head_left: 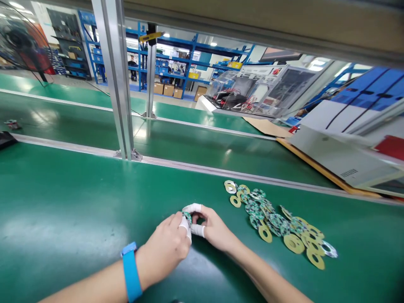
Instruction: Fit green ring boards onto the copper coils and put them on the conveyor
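A small green ring-shaped circuit board [188, 217] is pinched between two hands low over the green work surface [63, 202], just left of a scattered row of similar rings. The left hand [167, 246] is curled nearly shut, its white-capped fingertips [184, 223] pressed against the ring's near edge; a blue wristband [131, 271] is worn on that arm. The right hand [213, 227] is closed around the ring from the other side — a white finger cot [192, 208] is arched over the top of it and a second one [198, 229] is tucked beneath. To the right of the held ring, the pile of ring boards [274, 221] is spread across the surface, green-patterned pieces lying among yellow ones, some overlapping. Beyond the ring, an aluminium rail [221, 171] is run across the bench, and an upright aluminium post [116, 80] is fixed at it — further back, blue shelving [189, 54] is seen.
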### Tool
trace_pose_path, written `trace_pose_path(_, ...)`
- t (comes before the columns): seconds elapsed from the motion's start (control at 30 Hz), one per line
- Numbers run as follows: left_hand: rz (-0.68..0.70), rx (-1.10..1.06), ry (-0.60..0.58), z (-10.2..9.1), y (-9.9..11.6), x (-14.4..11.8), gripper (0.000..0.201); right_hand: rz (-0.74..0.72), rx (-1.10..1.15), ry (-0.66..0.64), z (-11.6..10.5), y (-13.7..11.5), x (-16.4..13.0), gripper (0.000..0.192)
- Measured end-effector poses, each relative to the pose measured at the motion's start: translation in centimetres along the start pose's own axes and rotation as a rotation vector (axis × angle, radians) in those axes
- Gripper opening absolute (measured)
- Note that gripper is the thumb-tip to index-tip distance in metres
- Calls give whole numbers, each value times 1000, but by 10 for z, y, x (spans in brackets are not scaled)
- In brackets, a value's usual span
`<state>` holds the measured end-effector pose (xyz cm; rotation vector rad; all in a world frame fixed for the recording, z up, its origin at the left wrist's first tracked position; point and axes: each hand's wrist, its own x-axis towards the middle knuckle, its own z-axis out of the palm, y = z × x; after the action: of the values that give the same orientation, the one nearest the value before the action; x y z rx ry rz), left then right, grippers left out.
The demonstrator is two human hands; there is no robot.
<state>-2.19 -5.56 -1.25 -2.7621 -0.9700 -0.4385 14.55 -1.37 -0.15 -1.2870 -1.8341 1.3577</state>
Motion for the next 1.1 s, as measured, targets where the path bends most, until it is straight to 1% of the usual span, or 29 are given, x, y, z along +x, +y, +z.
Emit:
trace_pose_path(0.17, -10, -26, 53, -1, -5, -1, 19, -69, -49, -54, -2, 1, -3, 25)
trace_pose_path(0.27, -2, -41, 112, -2, -6, -1, 21, -75, -77, -7, 1, 3, -4, 26)
trace_pose_path(0.37, 15, 2, 170, 1, -3, -3, 20, -66, -110, 41, 4, 5, -5, 28)
trace_pose_path(0.47, 32, 62, 176, 4, 4, -5, 20, -66, -116, -17, -2, 4, -5, 30)
trace_pose_path(0.53, 19, 54, 177, 5, 5, -4, 19, -71, -127, -42, -9, 2, -5, 35)
trace_pose_path(0.57, 1, 18, 169, 5, 4, -3, 19, -72, -137, -23, -13, 1, -5, 37)
trace_pose_path(0.63, -79, -146, 124, 2, -2, 1, 22, -60, -145, 73, -18, -1, -5, 33)
trace_pose_path(0.7, -242, -391, 93, -2, -13, 5, 27, -14, -123, 159, -19, -3, -4, 24)
trace_pose_path(0.73, -342, -509, 98, -5, -18, 7, 30, 14, -101, 176, -18, -4, -3, 21)
trace_pose_path(0.8, -505, -688, 108, -8, -25, 11, 41, 56, -59, 178, -14, -5, -2, 19)
trace_pose_path(0.83, -548, -747, 93, -8, -27, 12, 47, 63, -43, 171, -12, -5, -1, 19)
trace_pose_path(0.87, -565, -792, 56, -8, -27, 13, 49, 63, -35, 162, -9, -6, -1, 18)
trace_pose_path(0.9, -569, -823, 11, -7, -27, 14, 46, 56, -38, 154, -7, -7, -1, 18)
trace_pose_path(0.97, -566, -843, -56, -4, -24, 15, 34, 19, -93, 156, -3, -9, -1, 15)
trace_pose_path(1.03, -552, -830, -70, -2, -22, 15, 22, -53, -214, 184, -1, -12, -2, 11)
trace_pose_path(1.1, -522, -819, -70, 0, -22, 15, 19, -128, -365, 220, 1, -15, -4, 7)
